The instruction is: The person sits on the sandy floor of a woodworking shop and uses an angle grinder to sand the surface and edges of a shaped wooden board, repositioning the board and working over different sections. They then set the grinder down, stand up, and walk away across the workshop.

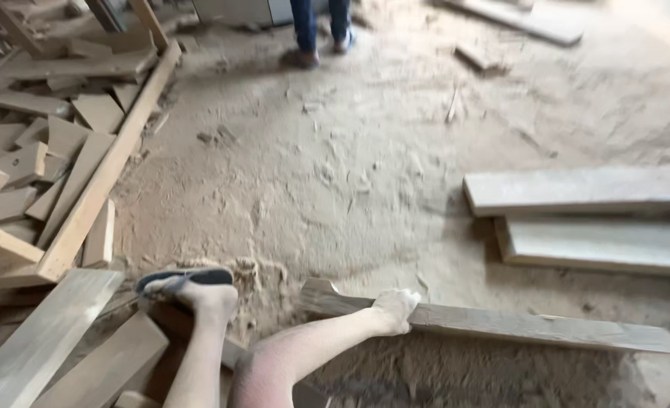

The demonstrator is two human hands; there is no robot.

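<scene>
Sawdust-covered floor point(365, 174), pale and scuffed. At 3 o'clock, two thick grey planks point(584, 189) side by side. At 6 o'clock, long narrow board point(516, 326) lying flat, running toward 4. From 9 to 11 o'clock, heap of offcuts point(25, 143), edged by a long beam point(108, 166) slanting toward 12. At 7 o'clock, wide boards point(44, 340). At 1 o'clock, loose scraps point(482, 57) of wood.

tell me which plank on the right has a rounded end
The long narrow plank nearest the camera; the two wider boards behind it have square ends.
</scene>
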